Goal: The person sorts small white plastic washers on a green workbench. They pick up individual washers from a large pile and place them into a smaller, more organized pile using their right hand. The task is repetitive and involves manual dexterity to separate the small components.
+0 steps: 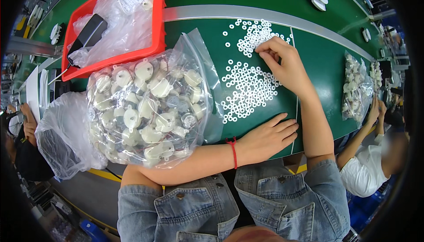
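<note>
Many small white plastic rings lie on the green tabletop in two groups, a far pile (254,35) and a larger spread (249,89) nearer to me. Over the right edge of the far pile, my right hand (282,61) has its fingers curled with thumb and fingertips close together; whether a ring is between them is too small to tell. My left hand (267,139) rests flat at the table's near edge, fingers stretched out, just below the spread of rings. A red cord circles the left wrist.
Left of the rings stands a clear bag (145,109) full of cream-coloured small motors with wires. Behind it is a red bin (160,21) holding plastic bags and a black adapter (90,32). A metal strip (212,13) crosses the table. At right, a co-worker's hands (375,109) are beside another filled bag (355,87).
</note>
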Motion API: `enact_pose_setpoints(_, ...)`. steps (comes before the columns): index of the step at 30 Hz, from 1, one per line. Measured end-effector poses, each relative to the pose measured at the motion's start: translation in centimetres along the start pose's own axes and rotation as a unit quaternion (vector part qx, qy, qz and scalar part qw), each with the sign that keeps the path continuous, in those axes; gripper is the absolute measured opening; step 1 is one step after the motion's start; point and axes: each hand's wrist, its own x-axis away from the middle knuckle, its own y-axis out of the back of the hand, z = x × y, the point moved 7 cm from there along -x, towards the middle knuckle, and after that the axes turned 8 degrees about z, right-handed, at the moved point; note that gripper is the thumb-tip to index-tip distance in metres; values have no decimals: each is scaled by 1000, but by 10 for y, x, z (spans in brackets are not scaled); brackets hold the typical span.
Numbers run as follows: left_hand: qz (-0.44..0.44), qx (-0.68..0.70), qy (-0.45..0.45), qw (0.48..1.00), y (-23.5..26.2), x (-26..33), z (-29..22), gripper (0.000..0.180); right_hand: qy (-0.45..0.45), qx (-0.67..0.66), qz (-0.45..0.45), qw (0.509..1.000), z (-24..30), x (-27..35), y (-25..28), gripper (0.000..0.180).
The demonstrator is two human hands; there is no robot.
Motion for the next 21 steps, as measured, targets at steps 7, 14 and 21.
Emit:
enact_pose_setpoints(7, 12, 0, 0, 1000, 2, -1, -1, 47, 48, -5, -27, 999, 4, 2, -14, 13)
enact_pose_setpoints(14, 3, 3, 4, 1000, 0, -1, 0, 47, 20, -8, -12, 1000, 1, 1, -11, 11)
enact_pose_setpoints(21, 1, 2, 1, 1000, 0, 0, 0, 46, 51, -39, 3, 998, 5, 1, -9, 10)
